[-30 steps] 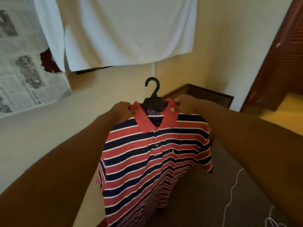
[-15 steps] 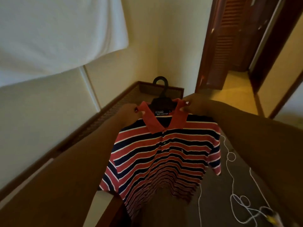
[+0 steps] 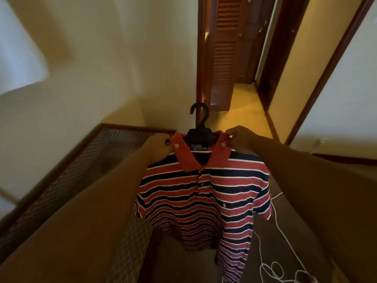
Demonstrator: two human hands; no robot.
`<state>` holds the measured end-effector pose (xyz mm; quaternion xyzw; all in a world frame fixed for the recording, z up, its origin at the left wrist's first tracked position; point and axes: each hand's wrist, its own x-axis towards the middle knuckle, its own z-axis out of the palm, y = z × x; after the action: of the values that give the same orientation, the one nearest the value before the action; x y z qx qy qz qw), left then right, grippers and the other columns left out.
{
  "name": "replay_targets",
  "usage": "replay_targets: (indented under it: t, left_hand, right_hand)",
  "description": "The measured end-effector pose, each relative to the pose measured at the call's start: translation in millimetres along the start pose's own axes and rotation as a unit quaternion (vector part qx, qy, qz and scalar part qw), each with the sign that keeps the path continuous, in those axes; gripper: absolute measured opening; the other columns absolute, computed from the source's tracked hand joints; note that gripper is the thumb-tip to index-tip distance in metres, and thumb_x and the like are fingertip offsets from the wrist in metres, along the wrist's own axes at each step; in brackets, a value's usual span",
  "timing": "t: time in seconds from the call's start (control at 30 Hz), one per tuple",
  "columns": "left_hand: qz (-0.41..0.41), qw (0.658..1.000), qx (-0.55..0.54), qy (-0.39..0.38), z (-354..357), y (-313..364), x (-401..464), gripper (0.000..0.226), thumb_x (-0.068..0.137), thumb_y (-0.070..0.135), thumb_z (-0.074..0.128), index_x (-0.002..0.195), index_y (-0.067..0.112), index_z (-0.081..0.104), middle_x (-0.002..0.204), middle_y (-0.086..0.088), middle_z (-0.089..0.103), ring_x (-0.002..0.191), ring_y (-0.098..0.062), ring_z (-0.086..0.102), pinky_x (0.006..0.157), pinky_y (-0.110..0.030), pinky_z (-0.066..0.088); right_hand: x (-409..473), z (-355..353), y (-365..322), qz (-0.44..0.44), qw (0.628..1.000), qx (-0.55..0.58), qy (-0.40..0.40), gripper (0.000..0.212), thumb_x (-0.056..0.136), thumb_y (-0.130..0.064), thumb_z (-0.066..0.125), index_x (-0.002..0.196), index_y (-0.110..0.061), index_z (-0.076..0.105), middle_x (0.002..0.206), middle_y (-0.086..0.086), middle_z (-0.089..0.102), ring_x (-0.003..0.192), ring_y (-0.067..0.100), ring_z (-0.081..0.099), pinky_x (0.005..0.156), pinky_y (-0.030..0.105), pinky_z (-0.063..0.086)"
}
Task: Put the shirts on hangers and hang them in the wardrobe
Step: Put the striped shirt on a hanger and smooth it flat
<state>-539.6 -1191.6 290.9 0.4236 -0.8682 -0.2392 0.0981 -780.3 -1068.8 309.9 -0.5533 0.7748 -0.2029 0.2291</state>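
Head view. The striped polo shirt (image 3: 204, 193) is already mounted on the black hanger (image 3: 201, 131) and is held up in front of the person, at centre frame. The left hand (image 3: 158, 145) pinches the collar's left edge, and the right hand (image 3: 239, 139) pinches the collar's right edge; both hands are closed on fabric at the shoulder line. The hanger's bar axis runs 9 to 3 o'clock between the hands. The shirt's long axis runs 12 to 6 o'clock, hanging freely below. The hook rises at 12 o'clock from the collar, clear of both hands, with its opening toward 9 o'clock.

The governing relation: the louvred wooden doors (image 3: 222, 52), judged to be the wardrobe, lie at 12 to 1 o'clock from the hook, well apart and beyond a strip of yellow floor (image 3: 246, 113). No rail is visible. The right hand is judged slightly nearer that side.

Surroundings: a dark bed frame with a lattice panel (image 3: 85, 160) runs from 11 to 8 o'clock of the shirt. A white cord (image 3: 275, 221) trails at 4 to 5 o'clock across the dark surface below.

Obstructions: the bed frame corner at 11 o'clock stands close below the hook's path. The cord could snag the hem if the shirt is lowered.
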Motion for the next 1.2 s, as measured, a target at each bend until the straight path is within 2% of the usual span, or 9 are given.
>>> replay_targets:
  t: [0.1,0.17,0.27,0.37,0.47,0.7,0.83,0.97,1.2]
  left_hand:
    - [0.04,0.999,-0.007,-0.011,7.6,-3.3,73.9,0.023,0.095,0.033,0.057,0.089,0.011,0.059,0.079,0.001,0.054,0.072,-0.013,0.049,0.064,-0.027,0.035]
    - [0.06,0.998,-0.005,-0.021,9.4,-1.5,123.1,0.027,0.094,0.036,0.057,0.097,0.009,0.061,0.082,0.0,0.056,0.071,-0.012,0.049,0.061,-0.024,0.034]
    - [0.078,0.996,-0.008,-0.051,10.0,7.7,195.9,0.029,0.094,0.036,0.057,0.1,0.008,0.061,0.089,-0.003,0.057,0.08,-0.015,0.052,0.069,-0.027,0.036]
    - [0.1,0.993,-0.014,-0.055,14.3,22.8,267.1,0.021,0.093,0.034,0.059,0.089,0.014,0.057,0.086,-0.001,0.055,0.074,-0.011,0.049,0.062,-0.023,0.032]
    - [0.118,0.992,-0.016,-0.047,24.1,41.1,339.0,0.017,0.093,0.029,0.06,0.09,0.013,0.058,0.082,0.003,0.051,0.071,-0.008,0.046,0.056,-0.017,0.029]
    - [0.12,0.991,-0.024,-0.054,61.6,98.0,513.1,0.014,0.094,0.028,0.059,0.094,0.014,0.059,0.085,0.003,0.053,0.077,-0.01,0.048,0.059,-0.017,0.03]
    - [0.108,0.992,-0.034,-0.064,79.7,145.8,618.1,0.015,0.094,0.029,0.059,0.093,0.015,0.06,0.079,0.005,0.052,0.08,-0.015,0.051,0.07,-0.024,0.033]
    - [0.107,0.991,-0.052,-0.058,93.0,185.8,708.7,0.023,0.095,0.026,0.058,0.108,0.008,0.063,0.091,0.002,0.051,0.09,-0.014,0.049,0.079,-0.023,0.033]
    - [0.115,0.99,-0.024,-0.082,129.3,220.3,889.7,0.017,0.096,0.033,0.056,0.091,0.016,0.055,0.078,0.005,0.05,0.074,-0.011,0.047,0.057,-0.019,0.03]
  right_hand:
    - [50.0,-13.6,22.6,0.031,0.999,-0.016,0.021,0.005,0.092,-0.023,0.064,0.093,-0.019,0.061,0.091,-0.002,0.053,0.092,0.017,0.05,0.077,0.028,0.035]
    - [81.2,-25.7,34.8,0.053,0.998,-0.023,0.03,0.012,0.091,-0.027,0.064,0.098,-0.017,0.064,0.096,0.001,0.053,0.095,0.019,0.049,0.079,0.03,0.036]
    - [129.3,-46.2,57.3,0.089,0.995,-0.013,0.051,0.018,0.09,-0.027,0.065,0.104,-0.016,0.066,0.102,0.004,0.054,0.098,0.021,0.05,0.082,0.032,0.038]
    - [179.8,-67.6,86.3,0.114,0.992,-0.005,0.063,0.026,0.09,-0.028,0.065,0.113,-0.015,0.065,0.11,0.005,0.054,0.108,0.026,0.051,0.087,0.035,0.041]
    - [236.0,-91.4,123.2,0.118,0.99,0.005,0.075,0.029,0.09,-0.029,0.065,0.114,-0.013,0.063,0.118,0.01,0.057,0.111,0.029,0.053,0.093,0.04,0.043]
    - [378.2,-171.5,223.9,0.116,0.991,-0.005,0.07,0.028,0.091,-0.029,0.063,0.115,-0.014,0.064,0.11,0.005,0.056,0.104,0.025,0.053,0.084,0.034,0.041]
    - [459.6,-236.3,283.6,0.122,0.99,-0.017,0.062,0.025,0.091,-0.029,0.064,0.111,-0.014,0.065,0.106,0.003,0.055,0.103,0.022,0.052,0.083,0.033,0.039]
    - [535.0,-290.2,332.9,0.116,0.991,-0.024,0.066,0.024,0.091,-0.029,0.064,0.108,-0.013,0.066,0.101,0.003,0.056,0.1,0.023,0.052,0.081,0.033,0.04]
    - [666.4,-351.9,418.9,0.139,0.987,-0.001,0.084,0.022,0.09,-0.024,0.065,0.107,-0.011,0.068,0.104,0.009,0.063,0.097,0.026,0.056,0.08,0.035,0.046]
